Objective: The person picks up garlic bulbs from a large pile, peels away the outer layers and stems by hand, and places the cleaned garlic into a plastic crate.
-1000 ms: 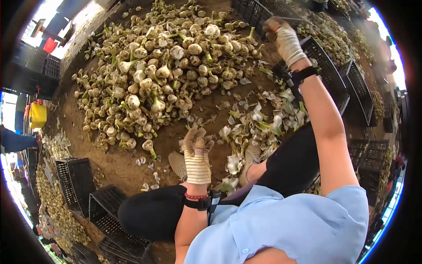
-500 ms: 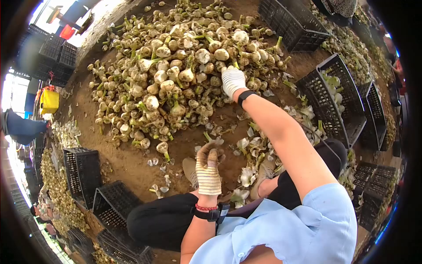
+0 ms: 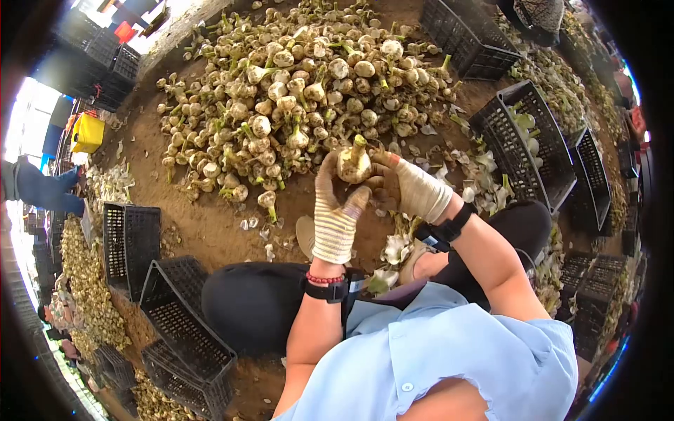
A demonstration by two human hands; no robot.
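Observation:
A garlic bulb (image 3: 354, 165) with a short green stalk is held up in front of me, between my two gloved hands. My left hand (image 3: 335, 207), in a striped glove with brown-stained fingers, closes round the bulb's left side and underside. From the right, my right hand (image 3: 418, 188) has its bent fingers against the bulb; its fingertips are partly hidden. Beyond the hands lies a large heap of garlic bulbs (image 3: 281, 91), soil-stained and with trimmed stalks.
Peeled skins (image 3: 399, 247) litter the ground by my shoes. A black crate (image 3: 523, 144) at the right holds pale pieces with some green. Black crates (image 3: 186, 316) stand to my left, and another crate (image 3: 470, 38) at the back. A person's leg (image 3: 49, 186) shows far left.
My right hand has come back from the heap to meet my left hand. A garlic bulb is now between them, and my left hand has risen a little.

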